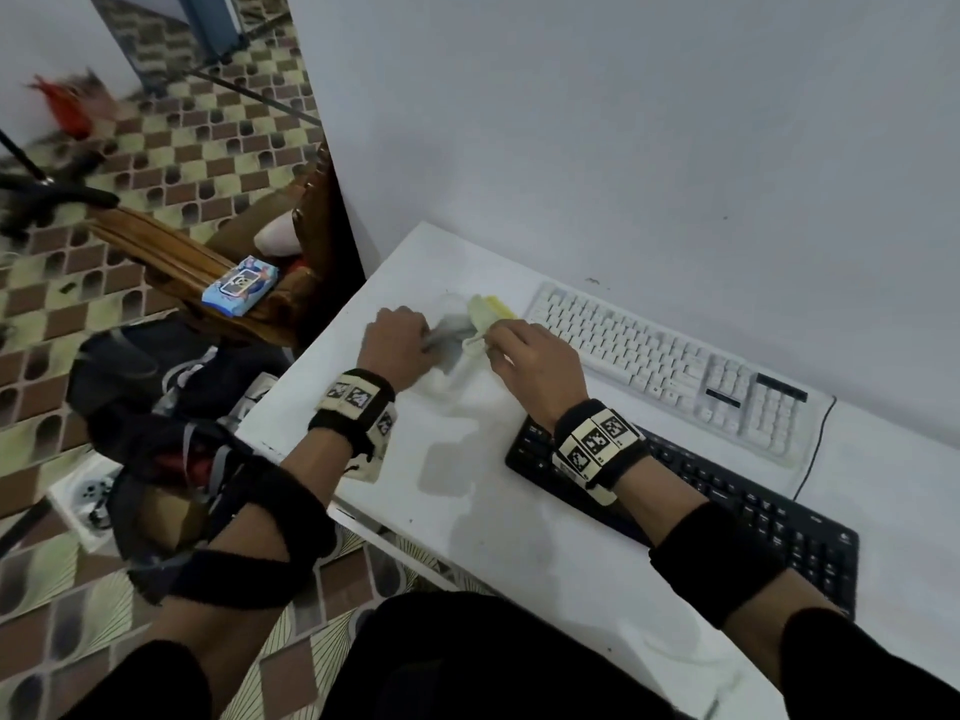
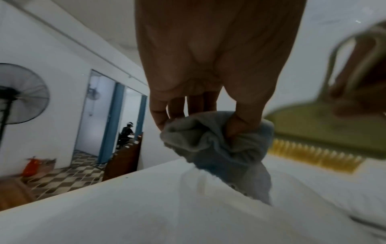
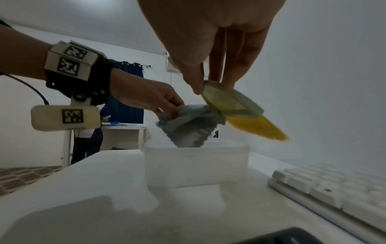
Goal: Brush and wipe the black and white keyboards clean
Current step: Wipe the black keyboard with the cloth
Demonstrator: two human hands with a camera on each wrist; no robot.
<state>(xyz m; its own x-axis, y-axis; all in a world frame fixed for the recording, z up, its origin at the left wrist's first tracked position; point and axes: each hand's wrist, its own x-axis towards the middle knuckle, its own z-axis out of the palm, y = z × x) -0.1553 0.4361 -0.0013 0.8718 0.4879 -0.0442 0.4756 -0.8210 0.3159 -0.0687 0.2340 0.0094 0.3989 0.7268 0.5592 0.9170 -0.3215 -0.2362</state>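
Note:
My left hand (image 1: pixel 397 340) grips a bunched grey cloth (image 2: pixel 219 148) (image 1: pixel 452 330), held just above a clear plastic box (image 3: pixel 196 165) on the white table (image 1: pixel 519 537). My right hand (image 1: pixel 535 356) pinches the handle of a pale green brush with yellow bristles (image 3: pixel 236 107) (image 1: pixel 485 311), raised over the same box beside the cloth. The white keyboard (image 1: pixel 670 366) lies along the wall to the right. The black keyboard (image 1: pixel 727 506) lies nearer me, partly under my right forearm.
A wooden chair (image 1: pixel 234 272) with a blue wipes pack (image 1: pixel 239 285) stands left of the table. A dark bag (image 1: pixel 171 407) sits on the tiled floor. The white wall (image 1: pixel 623 122) runs directly behind the table. A black cable (image 1: pixel 815 449) trails from the white keyboard.

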